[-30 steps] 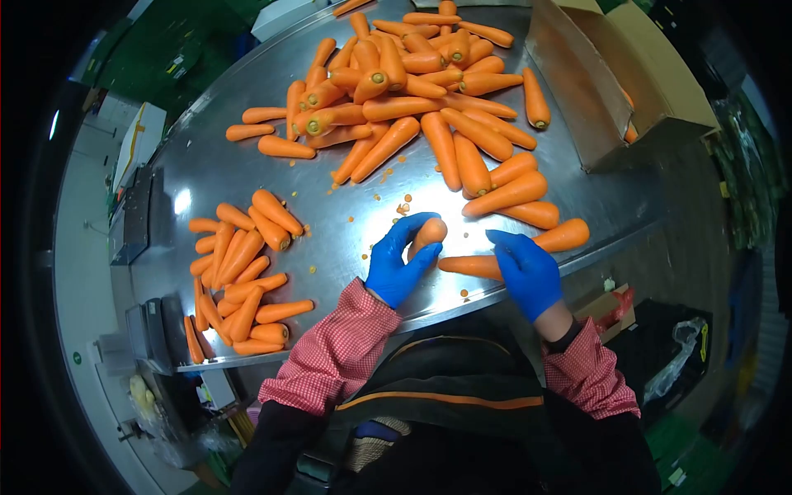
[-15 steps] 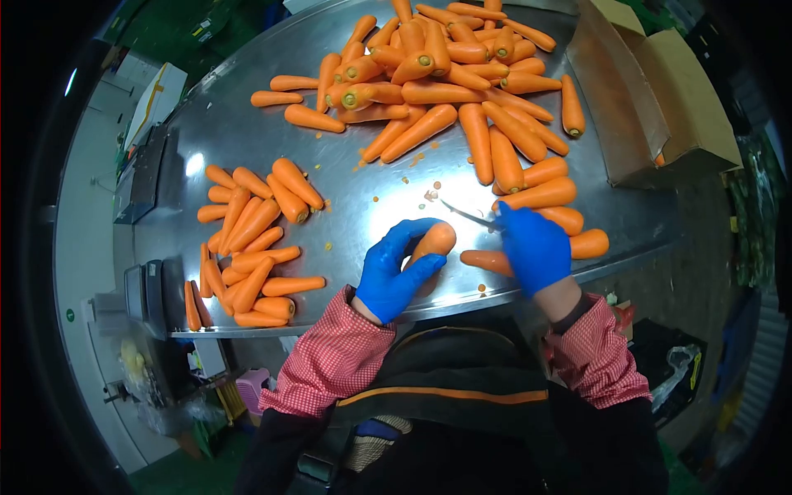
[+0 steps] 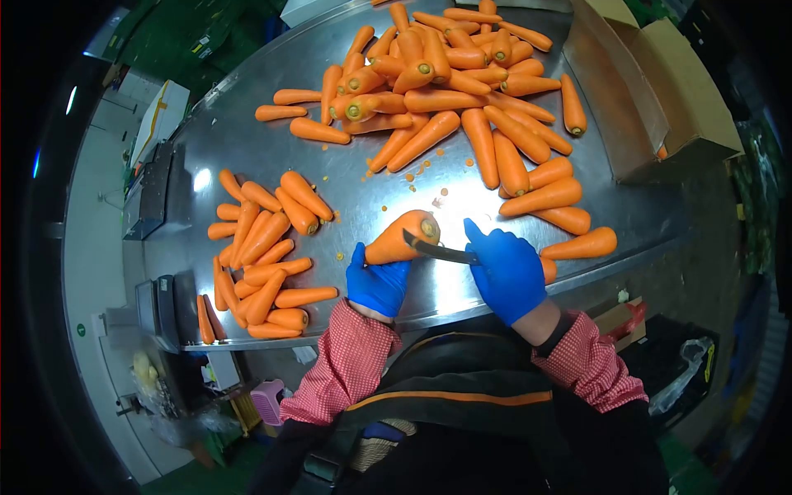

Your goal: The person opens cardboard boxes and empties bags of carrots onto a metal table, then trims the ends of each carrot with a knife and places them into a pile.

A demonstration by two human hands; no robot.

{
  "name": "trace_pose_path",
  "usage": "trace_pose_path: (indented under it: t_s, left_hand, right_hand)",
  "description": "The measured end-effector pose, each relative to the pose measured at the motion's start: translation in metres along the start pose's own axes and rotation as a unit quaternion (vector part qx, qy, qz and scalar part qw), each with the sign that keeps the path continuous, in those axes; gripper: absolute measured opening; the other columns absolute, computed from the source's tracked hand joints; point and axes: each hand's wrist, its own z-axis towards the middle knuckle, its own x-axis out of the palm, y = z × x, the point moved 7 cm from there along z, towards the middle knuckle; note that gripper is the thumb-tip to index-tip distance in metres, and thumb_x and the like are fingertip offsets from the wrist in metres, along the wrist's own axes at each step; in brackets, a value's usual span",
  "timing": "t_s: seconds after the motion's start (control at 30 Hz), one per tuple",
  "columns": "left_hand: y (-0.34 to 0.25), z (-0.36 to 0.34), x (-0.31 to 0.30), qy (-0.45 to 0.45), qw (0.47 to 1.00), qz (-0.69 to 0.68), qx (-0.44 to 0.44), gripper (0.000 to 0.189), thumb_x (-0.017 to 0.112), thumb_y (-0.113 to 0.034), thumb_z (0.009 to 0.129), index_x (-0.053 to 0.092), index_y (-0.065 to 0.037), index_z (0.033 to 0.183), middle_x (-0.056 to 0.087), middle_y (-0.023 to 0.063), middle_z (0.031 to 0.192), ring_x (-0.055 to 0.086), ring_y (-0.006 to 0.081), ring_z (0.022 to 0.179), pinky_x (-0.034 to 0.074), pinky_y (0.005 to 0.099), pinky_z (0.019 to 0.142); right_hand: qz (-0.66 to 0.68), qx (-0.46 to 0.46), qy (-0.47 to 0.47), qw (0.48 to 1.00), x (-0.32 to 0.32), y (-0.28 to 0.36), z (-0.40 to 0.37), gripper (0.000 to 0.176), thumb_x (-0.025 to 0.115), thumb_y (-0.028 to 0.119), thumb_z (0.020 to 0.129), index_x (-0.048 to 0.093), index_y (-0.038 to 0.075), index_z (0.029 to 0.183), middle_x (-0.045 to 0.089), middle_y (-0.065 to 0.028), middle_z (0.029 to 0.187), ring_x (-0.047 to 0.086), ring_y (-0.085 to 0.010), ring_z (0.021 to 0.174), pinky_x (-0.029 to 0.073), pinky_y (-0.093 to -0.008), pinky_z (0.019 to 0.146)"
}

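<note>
My left hand (image 3: 378, 285), in a blue glove, is closed around the lower part of a thick carrot (image 3: 394, 239). The carrot's stem end points up and to the right. In my gloved right hand (image 3: 509, 274) is a knife (image 3: 442, 251) with a dark, slightly curved blade, its tip overlapping the carrot just below the stem end. The knife's handle is hidden inside my fist. Beside my right hand, another carrot (image 3: 582, 244) lies on the metal table (image 3: 346, 198), and a partly covered one (image 3: 548, 270) shows just under the hand.
A large heap of carrots (image 3: 429, 74) covers the far part of the table. At the left lies a smaller pile (image 3: 262, 239). Small orange trimmings (image 3: 425, 165) are scattered between them. An open cardboard box (image 3: 685, 91) stands at the right edge.
My left hand has turned, so the carrot's stem end now faces up and right. My right hand has brought the knife left and down, from the table onto the carrot.
</note>
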Motion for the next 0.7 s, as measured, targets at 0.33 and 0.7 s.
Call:
trace_pose_path:
  t_s: [0.33, 0.7]
  left_hand:
    - [-0.036, -0.014, -0.004, 0.06, 0.988, 0.134, 0.043, 0.046, 0.041, -0.032, 0.097, 0.044, 0.0, 0.13, 0.053, 0.0175, 0.129, 0.052, 0.0328, 0.119, 0.041, 0.0449, 0.104]
    - [-0.24, 0.007, -0.016, -0.113, 0.559, 0.722, 0.392, 0.037, 0.05, -0.032, 0.094, 0.053, -0.005, 0.119, 0.06, 0.0114, 0.111, 0.058, 0.0268, 0.104, 0.047, 0.0435, 0.091]
  right_hand:
    - [0.235, 0.272, 0.063, 0.931, 0.055, -0.08, -0.029, 0.026, 0.053, 0.013, 0.09, 0.059, 0.009, 0.115, 0.064, -0.0134, 0.088, 0.064, -0.0259, 0.081, 0.052, -0.0349, 0.067]
    - [0.159, 0.237, 0.124, 0.95, 0.028, -0.071, -0.058, 0.032, 0.057, 0.011, 0.088, 0.057, 0.004, 0.12, 0.062, -0.0133, 0.09, 0.064, -0.0274, 0.079, 0.052, -0.0352, 0.069]
